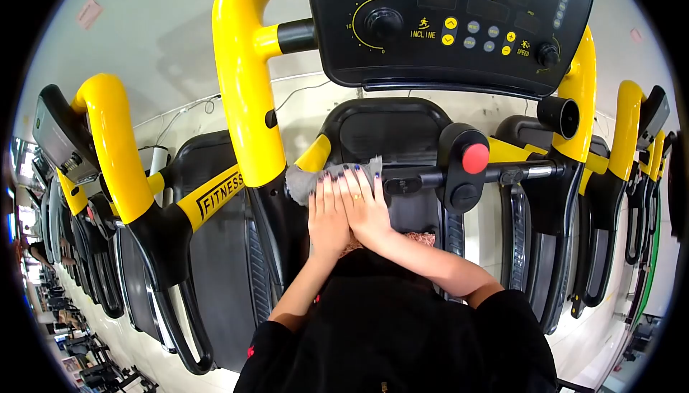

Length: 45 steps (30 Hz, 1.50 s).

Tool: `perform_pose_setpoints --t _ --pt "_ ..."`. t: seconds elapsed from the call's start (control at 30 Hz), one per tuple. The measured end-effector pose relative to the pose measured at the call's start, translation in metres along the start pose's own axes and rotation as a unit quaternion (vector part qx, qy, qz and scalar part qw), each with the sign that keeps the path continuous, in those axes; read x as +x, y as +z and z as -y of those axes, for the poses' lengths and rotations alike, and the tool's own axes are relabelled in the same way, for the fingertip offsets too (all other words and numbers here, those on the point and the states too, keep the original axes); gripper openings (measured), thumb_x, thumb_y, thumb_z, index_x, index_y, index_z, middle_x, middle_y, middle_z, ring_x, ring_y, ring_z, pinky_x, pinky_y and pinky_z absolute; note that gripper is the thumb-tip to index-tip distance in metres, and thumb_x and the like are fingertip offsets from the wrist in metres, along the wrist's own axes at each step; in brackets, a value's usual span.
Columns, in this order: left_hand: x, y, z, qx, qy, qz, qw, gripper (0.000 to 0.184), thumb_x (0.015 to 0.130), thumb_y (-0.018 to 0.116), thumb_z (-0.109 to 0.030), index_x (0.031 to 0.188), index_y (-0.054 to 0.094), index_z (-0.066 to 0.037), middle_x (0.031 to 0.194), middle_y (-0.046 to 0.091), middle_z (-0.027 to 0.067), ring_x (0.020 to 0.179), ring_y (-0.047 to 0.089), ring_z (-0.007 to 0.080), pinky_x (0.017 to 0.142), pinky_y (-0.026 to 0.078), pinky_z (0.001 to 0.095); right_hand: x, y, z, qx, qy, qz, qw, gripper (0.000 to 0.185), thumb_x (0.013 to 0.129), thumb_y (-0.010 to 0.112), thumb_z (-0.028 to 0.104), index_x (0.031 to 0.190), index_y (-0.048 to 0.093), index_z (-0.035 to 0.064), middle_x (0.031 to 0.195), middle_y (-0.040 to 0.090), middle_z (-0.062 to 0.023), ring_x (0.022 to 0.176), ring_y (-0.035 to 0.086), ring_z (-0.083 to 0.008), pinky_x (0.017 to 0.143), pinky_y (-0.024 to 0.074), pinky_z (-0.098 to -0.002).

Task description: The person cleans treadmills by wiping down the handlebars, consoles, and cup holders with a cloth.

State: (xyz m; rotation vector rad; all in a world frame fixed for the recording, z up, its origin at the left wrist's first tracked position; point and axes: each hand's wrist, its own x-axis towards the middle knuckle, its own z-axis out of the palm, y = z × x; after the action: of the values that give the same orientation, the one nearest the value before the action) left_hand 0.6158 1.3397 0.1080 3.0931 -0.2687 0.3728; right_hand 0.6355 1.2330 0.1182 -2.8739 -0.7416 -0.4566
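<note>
A grey cloth (298, 182) is draped around the left part of the black crossbar of a treadmill. Both hands press on it side by side, their inner edges touching. My left hand (329, 224) lies with its fingers stretched forward over the cloth's near side. My right hand (364, 205), with a ring on one finger, lies against it, its fingers extended over the cloth and slightly apart. Neither palm is visible. Just right of the cloth, the black crossbar (420, 178) leads to a post with a red button (475, 159).
Above the hands is the treadmill's control panel (459, 27). A thick yellow frame tube (247, 70) rises at the left, and a black cup holder (558, 118) sits at the right. More yellow and black treadmills stand on both sides.
</note>
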Motion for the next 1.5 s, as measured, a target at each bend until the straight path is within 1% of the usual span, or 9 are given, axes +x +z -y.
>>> perform_pose_setpoints --t 0.2,0.5,0.67,0.77,0.83,0.9,1.07,1.23,1.5 --pt "0.027 -0.001 0.006 -0.098 -0.019 -0.010 0.995 0.055 0.080 0.053 -0.018 0.130 0.039 -0.001 0.134 0.041 0.0147 0.127 0.036 0.0290 0.107 0.022 0.0444 0.024 0.011 -0.004 -0.037 0.046 -0.032 0.998 0.039 0.080 0.051 0.023 0.116 0.052 0.0088 0.113 0.055 -0.0058 0.109 0.049 -0.0218 0.099 0.0333 -0.0454" --pt "-0.017 -0.018 -0.012 -0.048 -0.012 0.014 0.999 0.056 0.080 0.052 -0.023 0.130 0.040 0.001 0.138 0.036 0.0170 0.128 0.035 0.0297 0.103 0.027 0.0482 -0.020 -0.003 0.002 0.021 -0.015 0.049 0.998 0.055 0.078 0.051 0.021 0.128 0.043 -0.0001 0.138 0.035 -0.0176 0.128 0.031 -0.0361 0.103 0.0266 -0.0522" --pt "0.022 -0.016 0.015 -0.133 0.020 0.022 0.991 0.051 0.073 0.058 -0.014 0.120 0.046 0.003 0.128 0.046 0.0189 0.121 0.042 0.0335 0.101 0.031 0.0438 0.018 -0.006 -0.013 0.047 -0.011 0.012 0.999 0.040 0.078 0.049 0.015 0.115 0.051 0.0000 0.118 0.051 -0.0141 0.114 0.046 -0.0277 0.098 0.0343 -0.0430" --pt "0.060 -0.010 0.034 -0.188 0.067 0.002 0.980 0.048 0.066 0.065 -0.015 0.111 0.055 -0.001 0.107 0.059 0.0176 0.105 0.055 0.0312 0.091 0.042 0.0406 0.047 -0.003 -0.034 0.121 -0.010 0.157 0.980 0.043 0.067 0.062 0.014 0.107 0.057 0.0010 0.098 0.060 -0.0124 0.094 0.057 -0.0271 0.088 0.0421 -0.0371" --pt "0.086 -0.020 0.035 -0.146 0.017 0.257 0.955 0.042 0.058 0.072 -0.018 0.096 0.063 -0.003 0.085 0.065 0.0149 0.084 0.063 0.0284 0.077 0.048 0.0375 0.074 -0.017 -0.038 0.105 0.000 0.226 0.969 0.032 0.068 0.062 0.014 0.098 0.063 0.0021 0.089 0.065 -0.0108 0.086 0.062 -0.0262 0.082 0.0465 -0.0368" --pt "0.107 -0.001 0.049 -0.179 0.066 0.333 0.923 0.044 0.053 0.074 -0.021 0.092 0.065 -0.003 0.083 0.066 0.0149 0.080 0.064 0.0293 0.072 0.050 0.0373 0.100 -0.029 -0.041 0.097 0.021 0.474 0.875 0.033 0.058 0.072 0.018 0.087 0.069 0.0032 0.087 0.068 -0.0101 0.083 0.065 -0.0247 0.072 0.0508 -0.0359" --pt "0.130 0.010 0.053 -0.208 0.100 0.492 0.840 0.047 0.045 0.078 -0.028 0.080 0.067 0.000 0.083 0.067 0.0164 0.078 0.065 0.0284 0.067 0.051 0.0361 0.112 -0.002 -0.053 0.173 0.036 0.557 0.812 0.040 0.048 0.075 0.022 0.085 0.071 0.0066 0.085 0.068 -0.0095 0.079 0.067 -0.0224 0.066 0.0520 -0.0336" --pt "0.084 -0.003 0.041 -0.139 0.075 0.201 0.967 0.037 0.057 0.070 -0.035 0.081 0.063 -0.008 0.079 0.066 0.0131 0.080 0.063 0.0311 0.071 0.049 0.0403 0.077 -0.015 -0.038 0.114 0.069 0.364 0.922 0.029 0.055 0.065 0.020 0.080 0.069 0.0051 0.080 0.068 -0.0118 0.078 0.067 -0.0244 0.066 0.0520 -0.0342" --pt "0.064 0.007 0.028 -0.112 0.054 0.008 0.992 0.019 0.066 0.061 -0.020 0.081 0.059 -0.007 0.078 0.064 0.0119 0.076 0.062 0.0294 0.073 0.045 0.0405 0.053 0.005 -0.027 0.052 0.055 0.133 0.988 0.022 0.059 0.067 0.017 0.078 0.062 0.0083 0.077 0.063 -0.0089 0.073 0.064 -0.0231 0.069 0.0462 -0.0347"
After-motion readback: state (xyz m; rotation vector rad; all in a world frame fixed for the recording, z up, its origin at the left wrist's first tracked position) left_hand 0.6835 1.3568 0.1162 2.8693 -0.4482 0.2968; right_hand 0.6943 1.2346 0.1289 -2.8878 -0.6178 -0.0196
